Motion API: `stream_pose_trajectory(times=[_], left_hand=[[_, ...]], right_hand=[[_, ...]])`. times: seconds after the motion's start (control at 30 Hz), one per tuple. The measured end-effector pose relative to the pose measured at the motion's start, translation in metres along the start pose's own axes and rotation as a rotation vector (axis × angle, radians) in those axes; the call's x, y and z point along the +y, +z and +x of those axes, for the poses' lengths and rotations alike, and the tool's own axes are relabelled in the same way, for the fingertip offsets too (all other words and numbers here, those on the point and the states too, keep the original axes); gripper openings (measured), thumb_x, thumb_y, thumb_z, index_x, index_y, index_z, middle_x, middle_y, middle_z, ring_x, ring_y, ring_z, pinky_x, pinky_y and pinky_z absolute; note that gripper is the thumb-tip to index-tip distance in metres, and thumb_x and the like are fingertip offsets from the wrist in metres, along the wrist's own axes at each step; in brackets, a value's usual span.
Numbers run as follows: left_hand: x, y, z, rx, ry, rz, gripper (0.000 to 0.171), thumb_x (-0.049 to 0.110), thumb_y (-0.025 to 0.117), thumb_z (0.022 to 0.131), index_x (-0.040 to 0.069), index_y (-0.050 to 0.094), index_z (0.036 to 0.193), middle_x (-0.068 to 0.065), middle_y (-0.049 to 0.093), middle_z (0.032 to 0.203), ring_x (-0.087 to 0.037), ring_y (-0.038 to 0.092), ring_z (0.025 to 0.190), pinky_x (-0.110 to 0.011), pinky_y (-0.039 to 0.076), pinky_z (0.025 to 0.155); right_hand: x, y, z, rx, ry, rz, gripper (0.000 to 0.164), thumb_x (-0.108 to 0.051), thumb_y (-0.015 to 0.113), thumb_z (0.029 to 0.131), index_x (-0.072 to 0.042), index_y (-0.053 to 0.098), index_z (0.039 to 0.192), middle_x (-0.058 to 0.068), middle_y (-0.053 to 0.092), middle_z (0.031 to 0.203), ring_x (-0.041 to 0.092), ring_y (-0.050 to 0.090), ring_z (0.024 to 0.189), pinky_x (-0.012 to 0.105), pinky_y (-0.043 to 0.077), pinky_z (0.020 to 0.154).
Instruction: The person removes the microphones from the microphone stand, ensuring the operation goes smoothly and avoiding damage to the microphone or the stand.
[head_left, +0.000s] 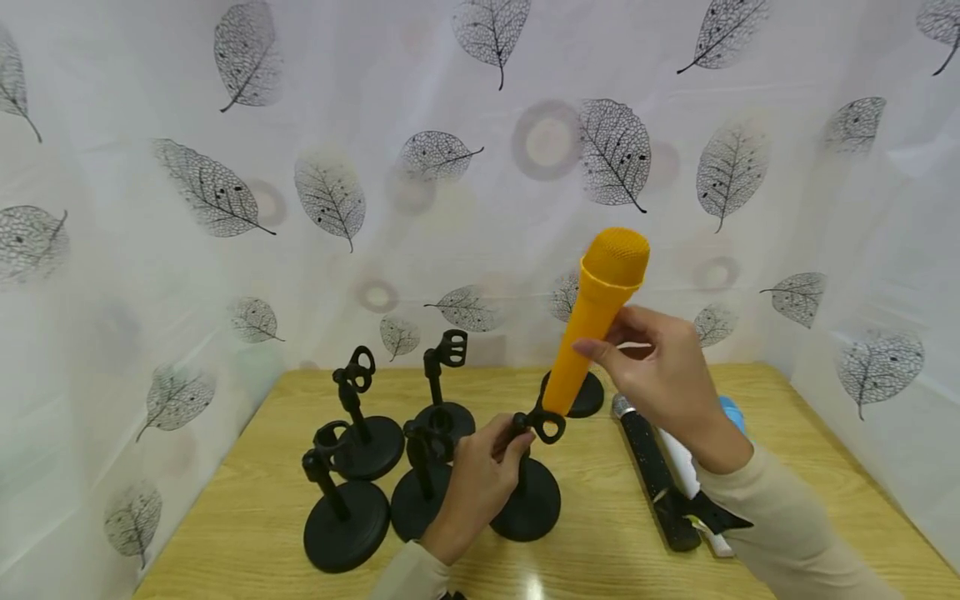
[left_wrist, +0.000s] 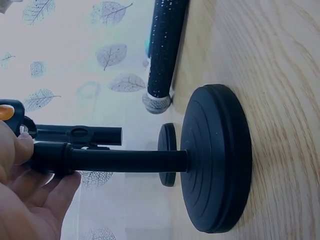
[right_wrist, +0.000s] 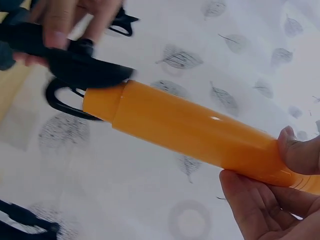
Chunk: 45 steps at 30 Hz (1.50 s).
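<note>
My right hand [head_left: 663, 371] pinches an orange-yellow microphone [head_left: 592, 325] by its body, between thumb and fingers. It is tilted, with the mesh head up and its lower end at the clip [head_left: 550, 425] of a black microphone stand [head_left: 528, 504]. The right wrist view shows the narrower end of the microphone [right_wrist: 200, 132] against the clip [right_wrist: 92, 72]; how deep it sits I cannot tell. With my left hand [head_left: 483, 475] I hold that stand near the top of its post, as the left wrist view shows at the post [left_wrist: 125, 161]. The round base [left_wrist: 215, 160] rests on the table.
Several other black stands [head_left: 348, 525] are grouped on the left of the wooden table [head_left: 247, 500]. Another round base [head_left: 588, 396] stands behind the microphone. A black sparkly microphone [head_left: 648, 467] lies on the right, beside a white one [head_left: 682, 467]. A leaf-patterned curtain [head_left: 405, 67] surrounds the table.
</note>
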<state>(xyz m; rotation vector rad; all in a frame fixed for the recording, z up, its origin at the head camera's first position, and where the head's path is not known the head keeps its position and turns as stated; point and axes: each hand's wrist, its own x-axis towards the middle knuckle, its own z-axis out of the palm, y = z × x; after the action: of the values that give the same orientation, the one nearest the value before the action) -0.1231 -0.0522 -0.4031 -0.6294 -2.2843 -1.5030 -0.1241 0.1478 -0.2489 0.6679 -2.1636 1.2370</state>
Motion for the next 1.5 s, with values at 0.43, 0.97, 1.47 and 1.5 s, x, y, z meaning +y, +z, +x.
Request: stream_pose_trajectory(times=[0.43, 0.97, 1.47, 1.5], left_hand=[[-0.002, 0.003, 0.007, 0.027, -0.024, 0.015, 0.012, 0.023, 0.058, 0.095, 0.016, 0.064, 0.102, -0.001, 0.07, 0.097, -0.008, 0.067, 0.09, -0.022, 0.054, 0.076], [-0.013, 0.017, 0.034, 0.111, -0.039, 0.089, 0.011, 0.021, 0.062, 0.093, 0.012, 0.065, 0.099, 0.004, 0.069, 0.091, -0.007, 0.067, 0.087, -0.024, 0.055, 0.075], [-0.03, 0.02, 0.057, 0.192, -0.021, 0.178, 0.011, 0.022, 0.063, 0.092, 0.013, 0.068, 0.096, 0.001, 0.072, 0.093, -0.009, 0.068, 0.086, -0.027, 0.056, 0.073], [-0.03, 0.02, 0.058, 0.195, -0.02, 0.176, 0.011, 0.021, 0.063, 0.092, 0.012, 0.067, 0.096, 0.001, 0.072, 0.093, -0.01, 0.068, 0.086, -0.027, 0.056, 0.073]], right_hand=[[0.001, -0.027, 0.007, -0.011, 0.056, -0.113, 0.022, -0.016, 0.076, 0.081, -0.003, 0.07, 0.098, 0.006, 0.069, 0.084, 0.006, 0.064, 0.071, 0.015, 0.053, 0.065], [0.049, -0.024, -0.012, -0.233, 0.187, -0.167, 0.029, -0.027, 0.069, 0.088, -0.003, 0.067, 0.105, 0.009, 0.069, 0.097, 0.025, 0.066, 0.088, 0.041, 0.056, 0.074], [0.105, -0.005, -0.037, -0.321, 0.351, -0.218, 0.044, -0.037, 0.071, 0.084, 0.003, 0.067, 0.102, 0.011, 0.07, 0.09, 0.021, 0.067, 0.074, 0.031, 0.056, 0.061], [0.108, -0.004, -0.039, -0.321, 0.358, -0.22, 0.045, -0.037, 0.072, 0.084, 0.004, 0.067, 0.102, 0.011, 0.07, 0.09, 0.021, 0.067, 0.074, 0.031, 0.056, 0.062]])
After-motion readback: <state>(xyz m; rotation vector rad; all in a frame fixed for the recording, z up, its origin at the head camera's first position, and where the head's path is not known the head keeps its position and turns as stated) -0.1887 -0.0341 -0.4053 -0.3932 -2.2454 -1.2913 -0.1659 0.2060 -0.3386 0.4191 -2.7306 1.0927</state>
